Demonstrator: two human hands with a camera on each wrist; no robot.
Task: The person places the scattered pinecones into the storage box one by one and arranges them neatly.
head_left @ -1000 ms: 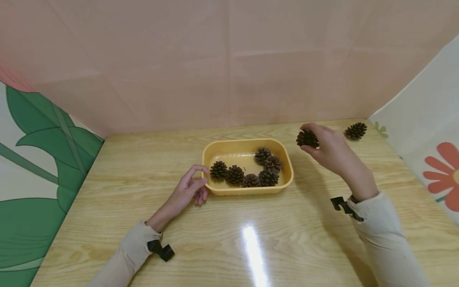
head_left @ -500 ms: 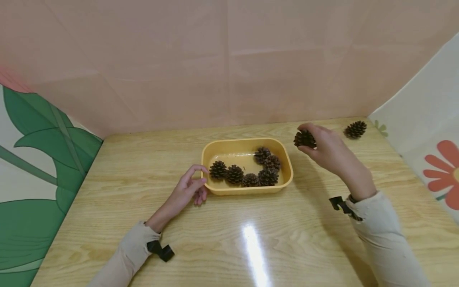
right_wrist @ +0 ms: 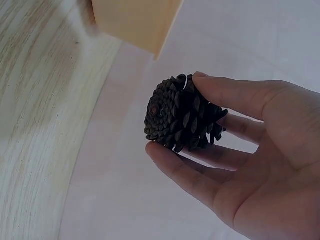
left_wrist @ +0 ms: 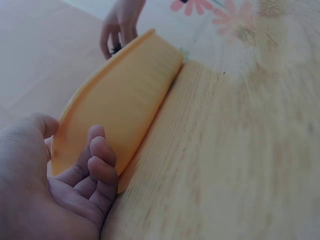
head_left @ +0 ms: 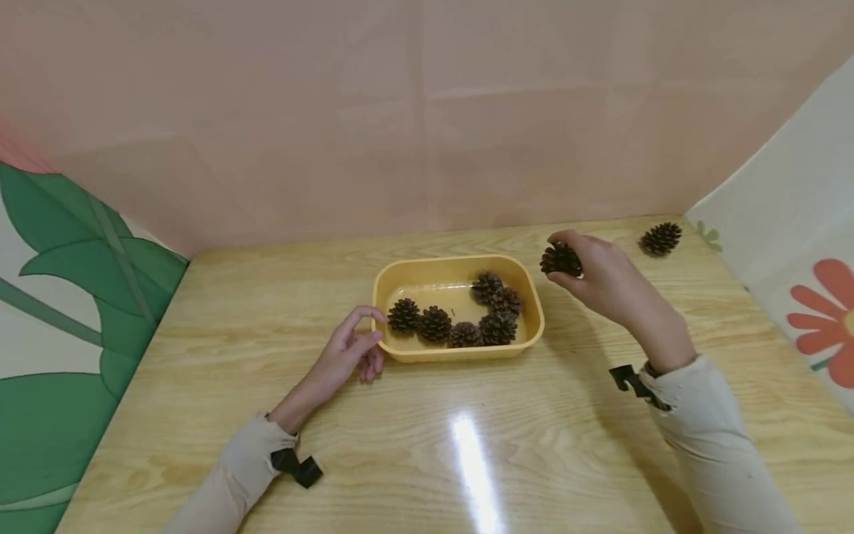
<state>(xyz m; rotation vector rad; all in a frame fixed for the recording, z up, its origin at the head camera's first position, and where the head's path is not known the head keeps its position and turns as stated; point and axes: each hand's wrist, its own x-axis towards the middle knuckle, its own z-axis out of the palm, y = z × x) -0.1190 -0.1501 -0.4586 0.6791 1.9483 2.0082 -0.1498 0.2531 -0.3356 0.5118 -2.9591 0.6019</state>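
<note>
Between thumb and fingers my right hand pinches a brown pine cone, held up to the right of a yellow plastic tub. The cone's scales are spread, and its round base shows in the right wrist view. My left hand grips the tub's left end at the rim by thumb and forefinger; the other fingers curl against its outer wall. Inside the tub several pine cones lie along the front and right side.
One more pine cone lies on the wooden table near its back right corner. A pink sheet rises behind the table. Panels with a painted leaf and a red flower flank the sides.
My right hand has moved slightly left with the pine cone, closer to the tub. The left hand keeps its grip on the rim, and the tub's contents look the same.
</note>
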